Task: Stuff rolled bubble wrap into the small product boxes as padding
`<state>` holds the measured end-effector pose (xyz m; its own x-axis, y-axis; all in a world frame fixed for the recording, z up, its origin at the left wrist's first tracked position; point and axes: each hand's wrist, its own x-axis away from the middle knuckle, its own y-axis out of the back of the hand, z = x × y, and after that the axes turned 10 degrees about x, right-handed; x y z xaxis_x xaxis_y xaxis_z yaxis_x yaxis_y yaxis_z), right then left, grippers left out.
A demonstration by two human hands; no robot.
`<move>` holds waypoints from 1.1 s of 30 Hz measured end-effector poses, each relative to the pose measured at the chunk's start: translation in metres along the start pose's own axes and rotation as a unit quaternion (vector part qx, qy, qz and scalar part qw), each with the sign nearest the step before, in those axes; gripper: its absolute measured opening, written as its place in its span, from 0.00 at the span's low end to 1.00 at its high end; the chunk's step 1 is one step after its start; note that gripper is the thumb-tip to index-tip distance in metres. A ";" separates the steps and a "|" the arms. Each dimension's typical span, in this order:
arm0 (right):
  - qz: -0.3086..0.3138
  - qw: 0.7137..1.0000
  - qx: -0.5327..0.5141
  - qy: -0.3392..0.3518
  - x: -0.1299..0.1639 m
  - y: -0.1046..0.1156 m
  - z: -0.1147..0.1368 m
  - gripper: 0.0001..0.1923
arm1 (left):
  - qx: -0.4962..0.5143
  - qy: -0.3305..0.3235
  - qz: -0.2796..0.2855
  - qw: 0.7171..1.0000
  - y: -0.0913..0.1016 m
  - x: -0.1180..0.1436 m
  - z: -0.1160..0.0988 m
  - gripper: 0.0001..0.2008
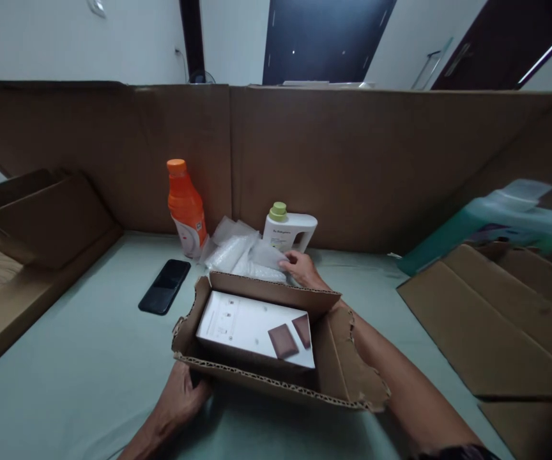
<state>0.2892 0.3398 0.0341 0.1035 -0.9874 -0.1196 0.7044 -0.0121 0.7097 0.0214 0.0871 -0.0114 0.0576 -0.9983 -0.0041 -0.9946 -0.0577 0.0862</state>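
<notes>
Your left hand (180, 399) is pressing against the near wall of the open brown corrugated cardboard box (338, 374), looks like it's bracing it so it doesn't slide on the pale green tabletop (79, 358). Your right hand (301, 267) is reaching over the far flap and closing its fingers on the clear crinkly plastic air-pillow packing (237, 255) piled just behind the box.

Inside the box a flat white carton with two brown rectangles printed on it (252, 326) is lying face up, filling most of the floor. There's small print on it but it's too tiny to read.

Behind the packing, an orange plastic drink bottle with an orange cap (186, 207) is standing upright, and a white jug with a pale green cap (289, 230) is right beside your right hand. Its label has writing, not legible. A black smartphone (165, 286) is lying flat left of the box.
</notes>
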 end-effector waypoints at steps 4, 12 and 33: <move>-0.118 0.993 0.029 0.006 0.028 0.032 -0.017 0.15 | -0.014 -0.004 0.000 1.000 0.001 -0.001 0.000 0.22; -0.162 0.943 0.289 0.017 0.256 0.141 -0.074 0.15 | -0.046 0.028 -0.017 0.998 0.011 0.003 0.001 0.19; -0.042 0.999 -0.008 0.007 0.246 0.024 0.021 0.23 | -0.005 -0.011 -0.052 0.999 -0.018 -0.025 -0.040 0.27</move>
<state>0.3170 0.0931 0.0363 0.0539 -0.9807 -0.1881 0.7217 -0.0919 0.6861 0.0414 0.1134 0.0272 0.1577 -0.9869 -0.0347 -0.9826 -0.1603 0.0940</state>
